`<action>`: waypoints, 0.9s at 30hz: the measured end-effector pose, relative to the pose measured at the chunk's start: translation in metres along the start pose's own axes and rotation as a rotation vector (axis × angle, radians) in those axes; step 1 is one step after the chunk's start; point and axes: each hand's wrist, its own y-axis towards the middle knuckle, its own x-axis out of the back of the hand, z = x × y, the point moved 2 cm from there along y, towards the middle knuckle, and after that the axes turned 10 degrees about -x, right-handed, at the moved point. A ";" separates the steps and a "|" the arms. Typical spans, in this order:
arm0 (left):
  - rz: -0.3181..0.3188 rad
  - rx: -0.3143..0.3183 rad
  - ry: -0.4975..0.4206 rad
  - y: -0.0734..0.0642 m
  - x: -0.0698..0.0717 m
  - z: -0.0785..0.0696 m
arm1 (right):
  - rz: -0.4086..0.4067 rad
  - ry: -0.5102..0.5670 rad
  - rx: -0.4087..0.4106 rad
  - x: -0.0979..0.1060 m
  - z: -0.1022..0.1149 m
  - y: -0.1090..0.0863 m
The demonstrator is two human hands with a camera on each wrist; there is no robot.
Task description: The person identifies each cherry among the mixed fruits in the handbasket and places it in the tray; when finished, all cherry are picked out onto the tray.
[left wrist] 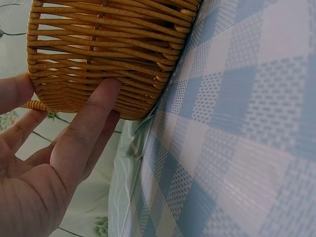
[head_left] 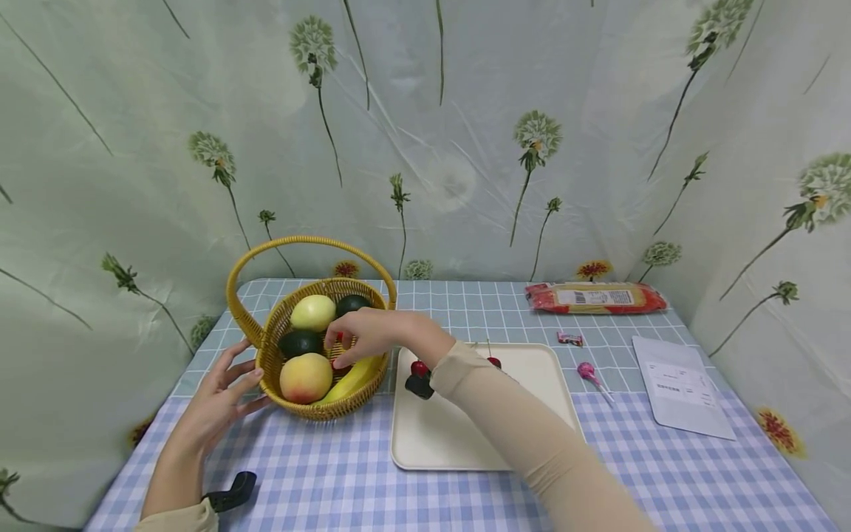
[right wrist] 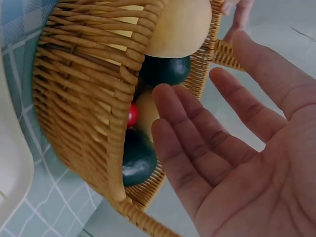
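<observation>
A yellow wicker basket (head_left: 266,369) with a tall handle holds a peach (head_left: 306,378), a banana (head_left: 355,380), a pale yellow fruit (head_left: 313,313) and dark green oval fruits (head_left: 301,343). My left hand (head_left: 219,399) rests its extended fingertips against the basket's left side; the left wrist view shows them on the weave. Over the basket's right part is my right hand (head_left: 372,331), its fingers loosely bent downward. Between those fingers and thumb the right wrist view shows nothing held. A small round red thing (right wrist: 132,115) lies in the basket below the hand, partly hidden by the rim.
A cream tray (head_left: 452,443) with red cherries (head_left: 419,368) stands right of the basket, partly under my right forearm. Further right lie a pink lollipop (head_left: 586,371), a small wrapped candy (head_left: 569,338), a white packet (head_left: 681,388) and a long red-and-yellow package (head_left: 595,298).
</observation>
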 end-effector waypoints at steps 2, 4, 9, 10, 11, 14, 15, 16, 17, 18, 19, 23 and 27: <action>0.000 0.000 -0.001 0.000 0.000 0.000 | 0.012 -0.012 -0.026 -0.001 0.001 0.007; -0.001 0.000 -0.005 0.000 0.000 0.000 | 0.022 -0.019 -0.045 -0.001 0.002 0.013; -0.001 -0.009 -0.021 -0.001 0.000 0.001 | 0.051 -0.036 -0.078 -0.002 0.003 0.027; -0.001 -0.013 -0.026 -0.001 0.000 0.001 | 0.060 -0.041 -0.086 -0.002 0.003 0.030; -0.001 -0.018 -0.032 -0.001 0.000 0.001 | 0.071 -0.041 -0.098 -0.003 0.003 0.032; 0.001 -0.034 -0.050 -0.001 0.000 0.000 | 0.108 -0.050 -0.140 -0.003 0.004 0.038; 0.001 -0.037 -0.054 -0.001 0.000 0.000 | 0.123 -0.049 -0.155 -0.003 0.004 0.039; 0.001 -0.039 -0.056 -0.001 0.000 0.000 | 0.136 -0.047 -0.168 -0.002 0.004 0.041; 0.001 -0.039 -0.056 -0.001 0.000 0.000 | 0.150 -0.038 -0.186 -0.002 0.005 0.043; 0.001 -0.037 -0.053 -0.001 0.000 0.000 | 0.162 -0.033 -0.200 -0.002 0.005 0.045; 0.000 -0.034 -0.049 -0.001 0.000 0.000 | 0.174 -0.022 -0.217 -0.002 0.006 0.046; -0.005 -0.020 -0.036 -0.001 0.001 0.000 | 0.199 0.034 -0.296 -0.003 0.007 0.052; -0.006 -0.020 -0.041 -0.001 0.000 0.000 | 0.211 0.068 -0.355 -0.004 0.006 0.056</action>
